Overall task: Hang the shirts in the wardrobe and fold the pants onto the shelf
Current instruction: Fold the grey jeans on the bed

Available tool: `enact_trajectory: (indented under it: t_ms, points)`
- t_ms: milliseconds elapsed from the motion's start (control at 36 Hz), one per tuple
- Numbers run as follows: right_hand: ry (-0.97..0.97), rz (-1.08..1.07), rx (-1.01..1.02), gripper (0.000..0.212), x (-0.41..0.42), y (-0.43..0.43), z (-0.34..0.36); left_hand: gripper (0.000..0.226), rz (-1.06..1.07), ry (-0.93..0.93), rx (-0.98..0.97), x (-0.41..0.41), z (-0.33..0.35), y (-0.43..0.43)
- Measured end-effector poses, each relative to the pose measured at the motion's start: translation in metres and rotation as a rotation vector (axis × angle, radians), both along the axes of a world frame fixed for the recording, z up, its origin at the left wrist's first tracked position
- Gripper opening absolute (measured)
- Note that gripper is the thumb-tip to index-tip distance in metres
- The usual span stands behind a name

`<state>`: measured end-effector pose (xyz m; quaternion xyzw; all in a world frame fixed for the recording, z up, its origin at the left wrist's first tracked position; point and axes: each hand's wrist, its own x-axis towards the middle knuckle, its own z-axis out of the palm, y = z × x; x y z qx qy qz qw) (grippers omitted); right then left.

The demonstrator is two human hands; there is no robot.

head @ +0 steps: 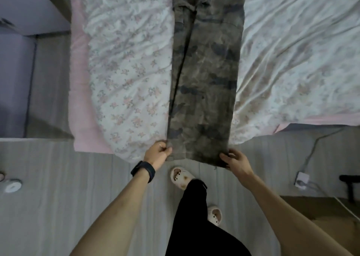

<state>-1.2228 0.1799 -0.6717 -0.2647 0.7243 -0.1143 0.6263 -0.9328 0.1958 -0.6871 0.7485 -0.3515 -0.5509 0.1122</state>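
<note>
Grey-green pants [206, 70] flat on bed [126, 70]; left grip [158, 152] & right grip [236, 161] each pinch a hem corner. I'd keep hems level, fold evenly twd waist.

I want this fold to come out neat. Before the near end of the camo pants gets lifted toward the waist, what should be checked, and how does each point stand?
1. Camouflage pants lie straight along the bed: ok.
2. Left hand pinches their near left corner: ok.
3. Right hand grips their near right corner: ok.
4. Legs stacked edge to edge: cannot tell; the dark line down the left side may be a seam or an offset leg.
5. Waist end flat: cannot tell; it runs out of view at the top.
</note>
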Motion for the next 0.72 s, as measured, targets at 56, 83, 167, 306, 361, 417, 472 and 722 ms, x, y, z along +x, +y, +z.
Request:
enact_trajectory:
  t_ms: [56,83,167,306,361,417,472,722]
  points:
    - [0.004,0.026,-0.051,0.006,-0.009,0.015,0.006,0.019,0.094,0.038,-0.030,0.001,0.007,0.013]
    - [0.041,0.067,-0.086,0.011,-0.012,0.018,0.008,0.013,0.146,0.064,-0.029,0.004,0.009,0.017]
    - [0.187,0.180,-0.206,0.025,-0.022,0.024,0.024,0.010,0.223,0.107,-0.069,0.001,0.020,0.032]
    - [0.226,0.159,-0.254,0.031,-0.026,0.029,0.035,0.017,0.269,0.100,-0.042,-0.021,0.038,0.032]
    - [0.170,0.094,-0.227,0.028,-0.028,0.030,0.033,0.013,0.269,0.075,-0.036,-0.026,0.038,0.030]
    - [0.113,0.068,-0.212,0.019,-0.028,0.032,0.032,0.021,0.254,0.036,-0.045,-0.025,0.039,0.031]
    - [0.109,0.088,-0.216,0.015,-0.029,0.036,0.029,0.026,0.212,0.001,-0.059,-0.023,0.040,0.035]
    - [0.430,0.392,-0.105,0.027,-0.005,0.042,0.041,0.049,-0.146,-0.335,-0.009,-0.050,0.056,0.048]
